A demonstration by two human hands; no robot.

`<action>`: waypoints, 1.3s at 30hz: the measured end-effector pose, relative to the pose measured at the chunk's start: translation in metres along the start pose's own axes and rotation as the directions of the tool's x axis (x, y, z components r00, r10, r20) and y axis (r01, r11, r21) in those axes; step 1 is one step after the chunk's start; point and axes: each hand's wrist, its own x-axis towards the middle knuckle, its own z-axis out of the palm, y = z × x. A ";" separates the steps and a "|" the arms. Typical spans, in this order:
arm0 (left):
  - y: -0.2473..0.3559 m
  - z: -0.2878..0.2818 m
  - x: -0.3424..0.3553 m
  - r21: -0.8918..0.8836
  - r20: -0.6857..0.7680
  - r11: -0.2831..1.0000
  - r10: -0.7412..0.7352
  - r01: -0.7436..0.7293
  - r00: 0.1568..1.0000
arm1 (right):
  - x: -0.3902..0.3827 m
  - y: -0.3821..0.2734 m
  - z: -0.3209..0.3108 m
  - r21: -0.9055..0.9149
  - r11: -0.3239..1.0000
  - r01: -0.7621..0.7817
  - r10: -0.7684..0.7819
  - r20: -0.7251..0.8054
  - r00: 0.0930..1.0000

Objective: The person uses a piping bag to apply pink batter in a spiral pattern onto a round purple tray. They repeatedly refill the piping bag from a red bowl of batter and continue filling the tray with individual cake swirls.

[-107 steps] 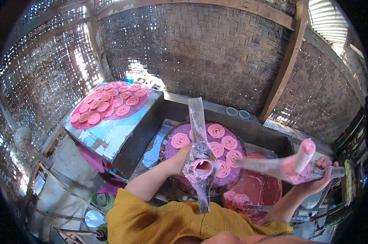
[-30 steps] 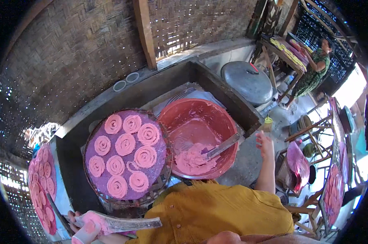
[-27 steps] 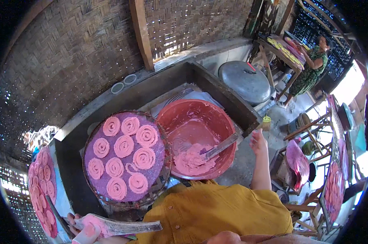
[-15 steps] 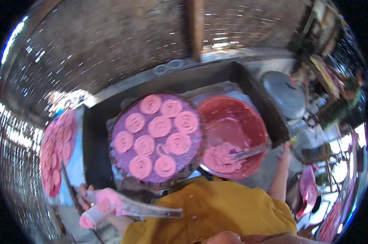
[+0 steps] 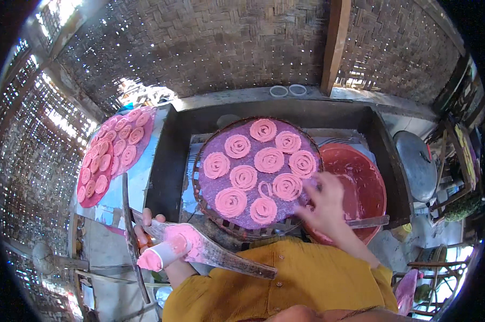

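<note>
My left hand [image 5: 145,229], fingers closed, holds a wooden press [image 5: 229,260] at the lower left. A white tube [image 5: 169,254] on it is stuffed with pink dough, which also smears the wood. A round tray covered in purple cloth [image 5: 207,197] carries several pink dough spirals [image 5: 269,160]. One near spiral [image 5: 263,210] has a loose curl trailing upward. Over the tray's right edge, between tray and red basin, is my right hand [image 5: 328,206], empty, its fingers apart and slightly blurred. The red basin [image 5: 379,185] contains pink residue, with a flat wooden stick [image 5: 367,221] across its near rim.
A dark trough wall [image 5: 164,161] surrounds tray and basin. To the left, more pink spirals lie on pink cloth [image 5: 130,154] over a blue surface. Two white rings [image 5: 288,90] rest on the back ledge. A grey lid [image 5: 416,166] stands right; a long stick [image 5: 130,231] leans at left.
My right hand has moved from beyond the basin's right side to the tray's right edge. The left hand keeps hold of the press. The whole view has swung and levelled.
</note>
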 end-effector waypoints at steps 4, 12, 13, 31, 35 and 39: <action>0.013 0.007 -0.009 0.077 -0.006 0.996 0.055 -0.054 0.998 | 0.028 -0.025 0.048 -0.014 0.986 0.168 -0.160 0.230 0.960; 0.028 0.004 -0.037 0.152 -0.008 0.984 0.092 -0.090 0.996 | 0.043 -0.032 0.069 -0.127 0.978 0.163 -0.090 0.448 0.890; 0.029 0.003 -0.038 0.149 -0.011 0.985 0.093 -0.091 0.996 | 0.041 -0.035 0.065 -0.051 0.984 0.168 -0.131 0.429 0.894; 0.013 0.008 -0.036 0.196 -0.204 0.963 0.222 -0.183 0.953 | -0.016 0.014 -0.060 0.685 0.656 -0.317 0.227 0.222 0.948; 0.003 0.015 -0.027 0.233 -0.380 0.971 0.147 -0.059 0.913 | -0.049 0.043 -0.046 0.412 0.813 -0.413 0.321 0.274 0.906; 0.005 0.011 -0.016 0.021 -0.208 0.997 -0.067 0.073 0.976 | -0.100 0.081 -0.012 -0.056 0.983 -0.173 0.179 0.466 0.866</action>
